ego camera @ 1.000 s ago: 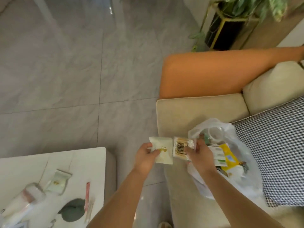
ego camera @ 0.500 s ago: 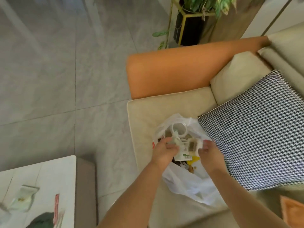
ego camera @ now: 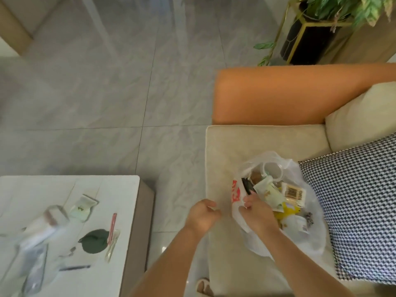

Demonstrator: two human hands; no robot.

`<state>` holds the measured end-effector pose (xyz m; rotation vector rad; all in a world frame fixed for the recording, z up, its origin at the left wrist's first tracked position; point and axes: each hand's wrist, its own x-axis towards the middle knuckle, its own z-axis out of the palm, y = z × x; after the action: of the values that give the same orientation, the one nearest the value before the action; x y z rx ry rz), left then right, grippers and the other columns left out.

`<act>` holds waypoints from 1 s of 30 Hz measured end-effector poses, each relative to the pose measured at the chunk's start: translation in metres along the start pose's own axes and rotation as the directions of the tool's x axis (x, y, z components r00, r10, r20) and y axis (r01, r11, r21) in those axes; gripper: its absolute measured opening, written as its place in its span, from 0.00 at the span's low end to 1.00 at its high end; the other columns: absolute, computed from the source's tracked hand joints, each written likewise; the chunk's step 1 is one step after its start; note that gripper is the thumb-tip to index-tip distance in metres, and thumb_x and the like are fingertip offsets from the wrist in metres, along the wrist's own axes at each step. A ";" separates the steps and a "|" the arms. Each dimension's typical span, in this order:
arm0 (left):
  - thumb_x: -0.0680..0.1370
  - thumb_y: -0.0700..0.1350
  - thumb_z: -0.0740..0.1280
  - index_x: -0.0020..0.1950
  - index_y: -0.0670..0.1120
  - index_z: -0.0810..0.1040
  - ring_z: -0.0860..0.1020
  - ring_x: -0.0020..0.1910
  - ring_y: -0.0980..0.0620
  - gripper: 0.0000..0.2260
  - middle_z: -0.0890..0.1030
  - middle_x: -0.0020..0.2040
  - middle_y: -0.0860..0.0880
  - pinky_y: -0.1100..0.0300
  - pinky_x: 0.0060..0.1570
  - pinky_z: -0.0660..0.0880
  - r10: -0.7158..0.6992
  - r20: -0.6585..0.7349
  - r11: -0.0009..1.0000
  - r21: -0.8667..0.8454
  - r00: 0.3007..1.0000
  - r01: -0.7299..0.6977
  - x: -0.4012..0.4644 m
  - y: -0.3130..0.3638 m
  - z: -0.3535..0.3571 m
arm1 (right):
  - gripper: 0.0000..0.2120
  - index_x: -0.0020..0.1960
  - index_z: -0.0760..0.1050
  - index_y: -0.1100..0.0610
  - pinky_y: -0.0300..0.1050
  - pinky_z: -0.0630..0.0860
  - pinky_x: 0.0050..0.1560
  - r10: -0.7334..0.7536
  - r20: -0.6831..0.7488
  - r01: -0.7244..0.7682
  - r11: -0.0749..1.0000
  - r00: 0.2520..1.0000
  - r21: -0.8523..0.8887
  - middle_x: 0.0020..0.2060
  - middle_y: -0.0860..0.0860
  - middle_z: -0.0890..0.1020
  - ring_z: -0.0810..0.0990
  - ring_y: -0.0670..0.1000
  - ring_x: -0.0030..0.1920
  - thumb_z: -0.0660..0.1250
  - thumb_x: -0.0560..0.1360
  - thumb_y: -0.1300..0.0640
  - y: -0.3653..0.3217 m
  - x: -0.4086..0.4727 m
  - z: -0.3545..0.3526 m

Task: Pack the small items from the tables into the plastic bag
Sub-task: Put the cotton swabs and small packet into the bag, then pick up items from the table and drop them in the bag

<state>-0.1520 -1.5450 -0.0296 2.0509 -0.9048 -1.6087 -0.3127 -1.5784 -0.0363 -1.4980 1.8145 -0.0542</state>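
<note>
A translucent white plastic bag [ego camera: 300, 239] lies open on the beige sofa seat [ego camera: 222, 151]. Inside it show a white sachet [ego camera: 267, 192], a box of cotton swabs [ego camera: 293, 195], a clear round tub [ego camera: 272, 170] and yellow packets. My right hand [ego camera: 255, 213] pinches the bag's left rim beside its red print. My left hand [ego camera: 202, 215] hovers just left of the bag over the seat edge, fingers loosely curled and holding nothing. On the white table [ego camera: 120, 185] at lower left lie a green-white sachet [ego camera: 82, 207], a dark green pouch [ego camera: 94, 241], a red stick [ego camera: 111, 225] and blurred clear packets.
A black-and-white checked cushion [ego camera: 355, 206] presses against the bag's right side. The sofa's orange armrest [ego camera: 289, 95] runs behind the seat. A potted plant in a black and gold stand [ego camera: 308, 39] is at top right. Grey tiled floor [ego camera: 107, 93] separates table and sofa.
The sachet and swab box that my hands carried to the bag now lie inside it. My left hand has drawn back out, empty. My right hand has shifted to the bag's rim.
</note>
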 end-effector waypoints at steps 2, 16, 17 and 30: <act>0.73 0.49 0.70 0.56 0.49 0.77 0.76 0.44 0.56 0.13 0.78 0.46 0.53 0.67 0.45 0.69 -0.034 -0.048 0.998 0.043 0.998 0.036 -0.008 -0.021 -0.021 | 0.06 0.50 0.71 0.54 0.47 0.75 0.51 -0.050 0.068 0.055 0.995 0.996 -0.078 0.45 0.51 0.78 0.79 0.55 0.51 0.61 0.75 0.54 -0.015 -0.005 0.022; 0.74 0.55 0.64 0.55 0.50 0.78 0.78 0.55 0.51 0.14 0.81 0.57 0.51 0.59 0.57 0.73 -0.222 -0.289 0.974 -0.012 0.931 0.228 -0.069 -0.192 -0.190 | 0.21 0.65 0.71 0.54 0.44 0.72 0.62 -0.263 0.395 0.391 0.875 0.880 -0.287 0.62 0.50 0.78 0.75 0.50 0.64 0.65 0.74 0.48 -0.167 -0.082 0.207; 0.74 0.56 0.64 0.55 0.51 0.78 0.79 0.53 0.52 0.14 0.81 0.57 0.51 0.61 0.55 0.73 -0.247 -0.295 0.968 -0.031 0.923 0.249 -0.074 -0.205 -0.202 | 0.21 0.65 0.71 0.53 0.44 0.71 0.62 -0.269 0.408 0.406 0.864 0.873 -0.298 0.63 0.49 0.77 0.75 0.50 0.64 0.64 0.74 0.48 -0.177 -0.089 0.220; 0.75 0.59 0.63 0.59 0.54 0.76 0.77 0.55 0.54 0.16 0.80 0.58 0.54 0.61 0.56 0.72 -0.459 -0.396 0.888 -0.235 0.795 0.395 -0.109 -0.379 -0.333 | 0.21 0.68 0.66 0.54 0.45 0.73 0.59 -0.344 0.620 0.647 0.671 0.705 -0.363 0.64 0.50 0.75 0.74 0.50 0.64 0.60 0.78 0.47 -0.288 -0.152 0.391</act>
<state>0.2474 -1.2278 -0.1060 2.4897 -0.1586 -1.2510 0.1494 -1.3732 -0.0942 -2.1646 0.9449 0.6046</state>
